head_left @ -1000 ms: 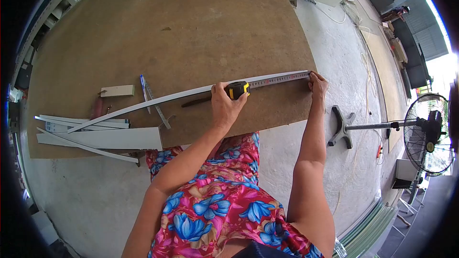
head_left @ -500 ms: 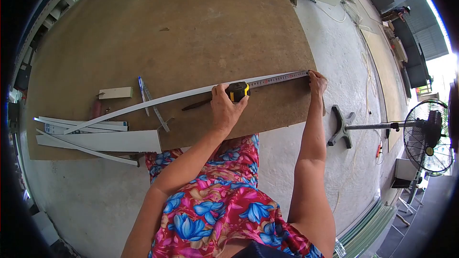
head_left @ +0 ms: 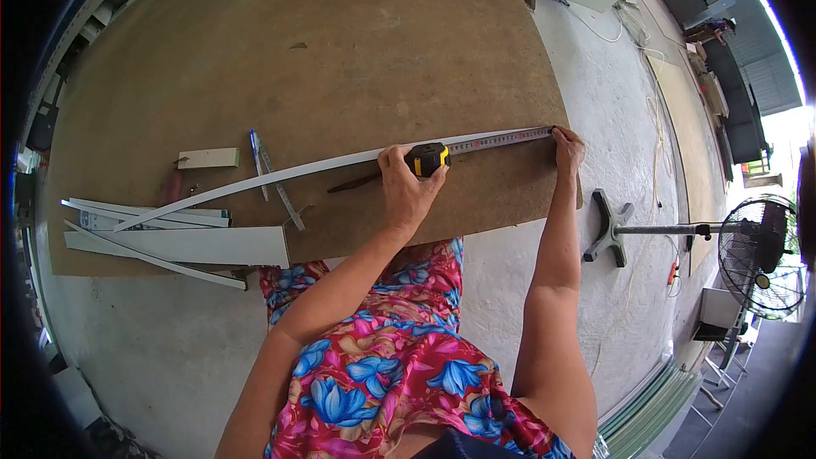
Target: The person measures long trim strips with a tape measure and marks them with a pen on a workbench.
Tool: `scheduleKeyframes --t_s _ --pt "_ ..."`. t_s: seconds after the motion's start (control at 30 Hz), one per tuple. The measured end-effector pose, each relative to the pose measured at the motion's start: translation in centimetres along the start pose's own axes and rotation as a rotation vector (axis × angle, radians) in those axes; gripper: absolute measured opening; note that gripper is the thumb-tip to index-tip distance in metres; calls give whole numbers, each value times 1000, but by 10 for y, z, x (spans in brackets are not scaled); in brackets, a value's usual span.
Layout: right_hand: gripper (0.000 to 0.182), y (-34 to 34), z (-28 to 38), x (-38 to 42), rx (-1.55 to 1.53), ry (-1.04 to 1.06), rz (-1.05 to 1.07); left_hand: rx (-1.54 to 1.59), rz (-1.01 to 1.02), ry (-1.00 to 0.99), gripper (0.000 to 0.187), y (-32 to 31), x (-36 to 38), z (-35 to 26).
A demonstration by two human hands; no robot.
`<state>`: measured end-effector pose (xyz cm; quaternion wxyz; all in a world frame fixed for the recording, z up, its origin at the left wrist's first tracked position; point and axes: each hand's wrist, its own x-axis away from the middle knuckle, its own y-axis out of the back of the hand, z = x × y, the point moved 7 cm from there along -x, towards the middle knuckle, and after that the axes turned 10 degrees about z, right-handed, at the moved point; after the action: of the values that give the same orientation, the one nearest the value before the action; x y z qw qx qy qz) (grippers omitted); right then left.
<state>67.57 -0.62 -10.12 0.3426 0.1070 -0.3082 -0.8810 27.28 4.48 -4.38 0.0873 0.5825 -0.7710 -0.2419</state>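
My left hand (head_left: 410, 191) is closed around a black and yellow tape measure (head_left: 427, 159), its thumb and fingers also near a long white strip (head_left: 293, 173). From the case, the pulled-out blade (head_left: 500, 142) runs right along the strip. At the right edge of the brown board, my right hand (head_left: 569, 150) pinches the blade's end against the strip's end; the fingers hide the exact contact. Just below the strip, left of the case, lies a dark, slim tool (head_left: 353, 184). The strip's left end rests on a pile of white pieces (head_left: 178, 246).
The large brown board (head_left: 340, 76) is the work surface. A pen (head_left: 257, 161), a metal ruler (head_left: 282, 191) and a small white block (head_left: 208, 158) lie on its left part. Right of the board stands a fan (head_left: 761, 255) on a floor base (head_left: 606, 228); cables (head_left: 659, 136) trail across the floor.
The view has shifted slightly. Both hands keep their grip, with the tape measure and its blade in nearly the same position along the strip.
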Motion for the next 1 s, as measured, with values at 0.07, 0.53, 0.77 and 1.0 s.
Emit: scheduleKeyframes --t_s 0.07,0.53,0.77,1.0 --pt "22 1 3 3 -4 -21 5 15 26 31 59 0 -1 0" --pt "21 0 5 3 2 -6 48 -102 20 -98 60 1 -4 -4" --pt "21 -1 -14 -11 -7 -2 37 -115 31 -86 59 0 -7 -2" --pt "21 -3 -24 -19 28 -15 40 -76 117 26 56 2 -15 4"
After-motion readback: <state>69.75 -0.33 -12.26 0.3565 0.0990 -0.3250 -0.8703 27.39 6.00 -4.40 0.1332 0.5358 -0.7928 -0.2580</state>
